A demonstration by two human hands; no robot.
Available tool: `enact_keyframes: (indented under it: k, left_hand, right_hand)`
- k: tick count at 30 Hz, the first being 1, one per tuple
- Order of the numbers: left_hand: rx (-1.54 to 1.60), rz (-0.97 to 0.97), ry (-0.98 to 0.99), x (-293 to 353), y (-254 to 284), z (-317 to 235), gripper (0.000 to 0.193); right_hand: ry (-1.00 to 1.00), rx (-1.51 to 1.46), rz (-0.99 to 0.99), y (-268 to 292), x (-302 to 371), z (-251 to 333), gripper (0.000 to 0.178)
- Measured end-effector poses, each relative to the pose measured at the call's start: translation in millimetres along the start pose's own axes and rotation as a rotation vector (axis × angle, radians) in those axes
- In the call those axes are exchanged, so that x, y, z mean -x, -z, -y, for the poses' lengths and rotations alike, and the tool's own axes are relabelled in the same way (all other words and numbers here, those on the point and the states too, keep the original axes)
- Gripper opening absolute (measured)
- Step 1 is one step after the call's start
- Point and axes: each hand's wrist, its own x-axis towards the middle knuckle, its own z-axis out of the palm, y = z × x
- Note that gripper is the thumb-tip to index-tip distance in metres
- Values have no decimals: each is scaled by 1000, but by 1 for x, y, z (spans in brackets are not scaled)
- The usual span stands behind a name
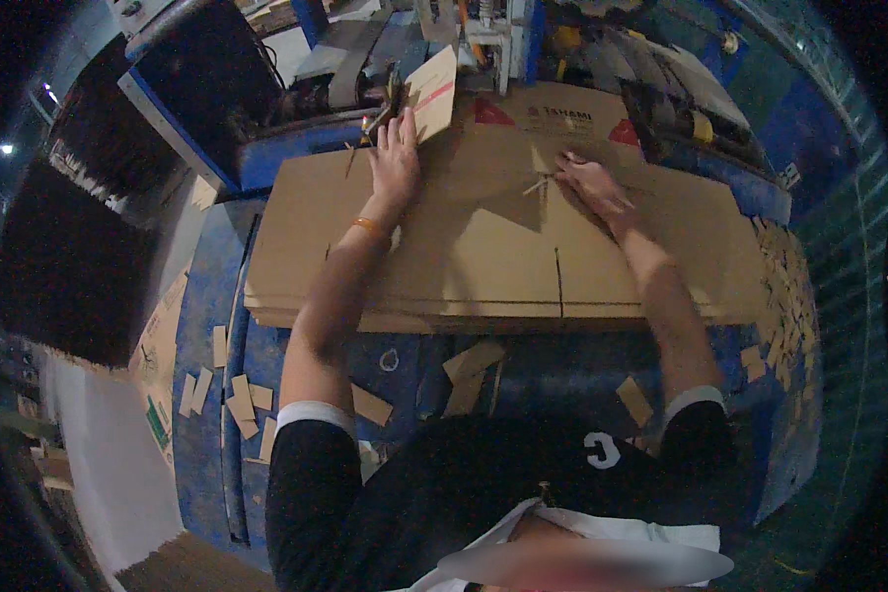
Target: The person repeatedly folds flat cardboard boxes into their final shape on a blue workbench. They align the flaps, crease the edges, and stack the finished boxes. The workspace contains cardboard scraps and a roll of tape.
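Note:
A stack of flat brown cardboard sheets (454, 266) lies in front of me, with slots cut into the near edge. My left hand (397, 163) has its fingers stretched upward against a raised cardboard flap (432, 97) with a red stripe. An orange band circles that wrist. Over the far right part of the stack, my right hand (590, 185) is closed, its fingers bent down near a slot and a small pale piece. What those fingers grip, if anything, is too small to make out.
The stack rests on a blue machine table (385, 360). Small cardboard offcuts (242, 400) are scattered at the near left, with many more (784, 286) along the right edge. Beyond the stack stand machine rollers (340, 94) and a printed cardboard piece (553, 113).

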Motion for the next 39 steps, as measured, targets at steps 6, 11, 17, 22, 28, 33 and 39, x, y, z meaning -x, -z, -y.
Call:
enact_keyframes:
  k: [6,11,17,22,28,33,39]
  left_hand:
    - [168,-271,105,43,29,-15,85]
    - [215,-631,545,138,74,23,88]
    - [402,-464,884,180,77,33,90]
    - [396,-476,860,158,100,23,83]
    - [911,-953,781,147,135,31,58]
    - [1408,-769,873,147,134,73,42]
    - [1309,-485,723,165,135,65,32]
  right_hand:
    - [952,84,-449,-32,-27,7,54]
    - [454,763,-492,25,88,-13,53]
    - [102,1119,-885,107,228,-78,52]
    - [-390,1207,-971,120,273,-116,51]
    - [-261,1148,-1040,119,246,-120,70]
    - [-309,217,-1286,122,220,-72,38]
    - [601,-195,-1292,68,258,7,40]
